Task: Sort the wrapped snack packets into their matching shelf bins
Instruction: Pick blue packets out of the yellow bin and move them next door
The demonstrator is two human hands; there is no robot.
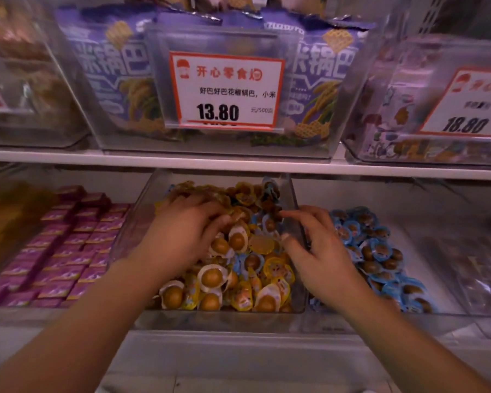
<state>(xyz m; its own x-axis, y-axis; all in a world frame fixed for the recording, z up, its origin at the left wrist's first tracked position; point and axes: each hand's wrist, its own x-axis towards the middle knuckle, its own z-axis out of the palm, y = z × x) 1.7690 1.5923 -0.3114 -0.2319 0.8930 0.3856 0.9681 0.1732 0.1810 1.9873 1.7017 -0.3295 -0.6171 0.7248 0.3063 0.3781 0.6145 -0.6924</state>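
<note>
The middle clear bin [298, 211] holds a heap of yellow-wrapped egg snack packets [210, 276] with several blue-wrapped packets [253, 260] mixed in. My left hand [186, 234] lies on the heap's left side, its fingers curled down into the yellow packets near the bin's middle. My right hand [321, 251] hovers over the heap's right side by the bin wall, fingers spread and bent, index finger reaching left, nothing held between them. The bin to the right [451, 310] holds only blue-wrapped packets [380, 251].
A bin of purple boxes [68, 251] sits to the left. The shelf edge [238, 163] runs just above my hands, carrying bins of purple snack bags [119, 80] and a price tag [227, 89]. Another clear bin [471, 268] stands at far right.
</note>
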